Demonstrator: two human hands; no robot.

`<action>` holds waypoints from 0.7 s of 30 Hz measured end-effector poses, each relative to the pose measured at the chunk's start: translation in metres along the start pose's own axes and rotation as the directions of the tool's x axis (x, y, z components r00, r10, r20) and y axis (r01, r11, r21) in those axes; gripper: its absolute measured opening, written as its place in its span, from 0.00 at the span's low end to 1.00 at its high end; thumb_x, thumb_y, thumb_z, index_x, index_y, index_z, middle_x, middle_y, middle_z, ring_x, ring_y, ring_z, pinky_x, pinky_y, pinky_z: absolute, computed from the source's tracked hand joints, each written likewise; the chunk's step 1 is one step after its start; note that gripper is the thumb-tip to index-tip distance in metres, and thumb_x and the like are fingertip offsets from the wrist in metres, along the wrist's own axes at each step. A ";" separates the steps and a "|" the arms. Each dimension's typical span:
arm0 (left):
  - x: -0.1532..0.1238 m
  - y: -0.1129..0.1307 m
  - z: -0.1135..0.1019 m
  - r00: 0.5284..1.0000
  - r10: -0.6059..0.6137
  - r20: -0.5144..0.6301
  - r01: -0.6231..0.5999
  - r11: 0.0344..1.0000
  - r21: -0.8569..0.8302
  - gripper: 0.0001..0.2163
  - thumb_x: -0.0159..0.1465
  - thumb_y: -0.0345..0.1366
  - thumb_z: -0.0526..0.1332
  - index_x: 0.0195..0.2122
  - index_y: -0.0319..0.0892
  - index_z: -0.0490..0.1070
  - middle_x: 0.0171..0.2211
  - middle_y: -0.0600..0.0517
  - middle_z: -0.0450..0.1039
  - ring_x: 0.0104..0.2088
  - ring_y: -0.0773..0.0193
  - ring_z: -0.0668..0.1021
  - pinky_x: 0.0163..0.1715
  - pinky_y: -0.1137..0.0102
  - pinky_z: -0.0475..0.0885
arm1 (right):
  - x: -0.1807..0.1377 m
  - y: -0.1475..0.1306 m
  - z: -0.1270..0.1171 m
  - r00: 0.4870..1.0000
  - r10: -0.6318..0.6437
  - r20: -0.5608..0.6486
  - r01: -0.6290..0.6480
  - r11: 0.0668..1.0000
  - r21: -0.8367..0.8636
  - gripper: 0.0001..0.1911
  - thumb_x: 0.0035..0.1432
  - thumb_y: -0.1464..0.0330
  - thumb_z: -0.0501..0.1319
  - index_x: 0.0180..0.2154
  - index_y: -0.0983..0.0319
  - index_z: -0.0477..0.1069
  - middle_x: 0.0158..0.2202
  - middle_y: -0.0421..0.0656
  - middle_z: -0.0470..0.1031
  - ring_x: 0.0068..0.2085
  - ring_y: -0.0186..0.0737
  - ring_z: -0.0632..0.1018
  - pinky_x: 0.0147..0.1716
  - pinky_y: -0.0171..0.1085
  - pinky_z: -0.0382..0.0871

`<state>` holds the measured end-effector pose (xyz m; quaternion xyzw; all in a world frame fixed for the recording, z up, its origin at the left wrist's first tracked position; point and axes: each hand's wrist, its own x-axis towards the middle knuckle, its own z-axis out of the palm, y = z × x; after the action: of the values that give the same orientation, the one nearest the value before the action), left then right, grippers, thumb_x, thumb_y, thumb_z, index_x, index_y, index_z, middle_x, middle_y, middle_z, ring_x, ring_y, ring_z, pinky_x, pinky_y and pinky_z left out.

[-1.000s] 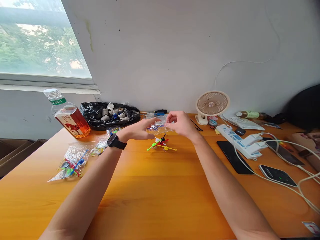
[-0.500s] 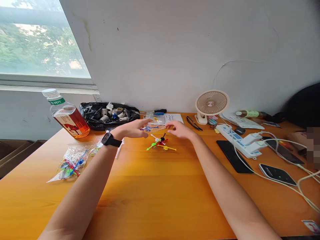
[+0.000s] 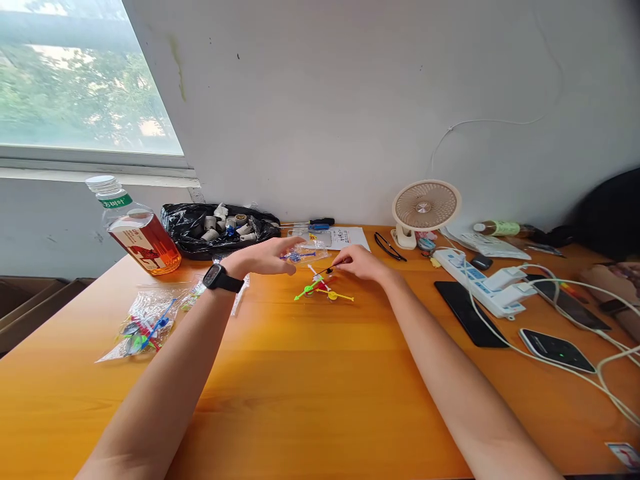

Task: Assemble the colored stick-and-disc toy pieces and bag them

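My right hand (image 3: pixel 359 263) pinches a thin black plastic stick piece (image 3: pixel 329 270) by its end, above a small pile on the table. In that pile lie a green stick piece with a round disc (image 3: pixel 307 291), a yellow one (image 3: pixel 333 295), and red and white parts that partly overlap. To the left, my left hand (image 3: pixel 270 257) hovers with fingers apart and holds nothing. Just beyond its fingertips is a clear plastic bag with a blue piece (image 3: pixel 299 256). A black watch (image 3: pixel 215 277) is on my left wrist.
At left are a clear bag of coloured parts (image 3: pixel 143 327), a tea bottle (image 3: pixel 143 243) and a black plastic bag (image 3: pixel 187 233) of grey rolls. Toward the right stand a fan (image 3: pixel 425 207), a power strip (image 3: pixel 475 283) with cables and phones. Another person's arm (image 3: pixel 613 287) shows at the right edge.
My right hand has moved slightly down and left, and its fingers have closed on the black stick piece, lifting its end. My left hand has hardly moved.
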<state>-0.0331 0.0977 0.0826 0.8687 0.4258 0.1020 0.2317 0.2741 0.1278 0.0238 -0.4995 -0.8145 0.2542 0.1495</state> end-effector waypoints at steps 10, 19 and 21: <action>0.000 -0.006 -0.001 1.000 -0.009 -0.024 0.009 1.000 0.017 0.40 0.57 0.39 0.63 0.73 0.44 0.60 0.66 0.43 0.72 0.63 0.46 0.77 0.56 0.61 0.75 | -0.026 0.011 -0.058 0.984 0.031 -0.176 0.044 0.913 0.406 0.20 0.55 0.57 0.72 0.43 0.66 0.82 0.40 0.51 0.86 0.39 0.44 0.84 0.44 0.41 0.77; 0.001 0.007 0.001 0.999 0.035 -0.009 -0.035 0.999 0.012 0.41 0.57 0.37 0.63 0.74 0.40 0.57 0.71 0.41 0.65 0.68 0.45 0.71 0.62 0.62 0.71 | -0.033 -0.032 -0.064 0.970 -0.093 -0.225 0.151 0.954 0.259 0.21 0.55 0.51 0.72 0.36 0.63 0.82 0.32 0.45 0.81 0.32 0.39 0.75 0.31 0.37 0.66; 0.002 0.011 0.002 0.998 0.061 -0.021 -0.061 0.998 0.007 0.41 0.57 0.37 0.63 0.74 0.41 0.58 0.71 0.41 0.66 0.68 0.46 0.72 0.62 0.61 0.72 | -0.031 -0.039 -0.061 0.964 -0.104 -0.246 0.161 0.960 0.227 0.19 0.55 0.53 0.71 0.36 0.63 0.83 0.31 0.44 0.80 0.30 0.38 0.73 0.29 0.37 0.62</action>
<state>-0.0236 0.0923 0.0858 0.8808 0.4020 0.1169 0.2210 0.2898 0.1015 0.0961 -0.4474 -0.7857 0.2821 0.3207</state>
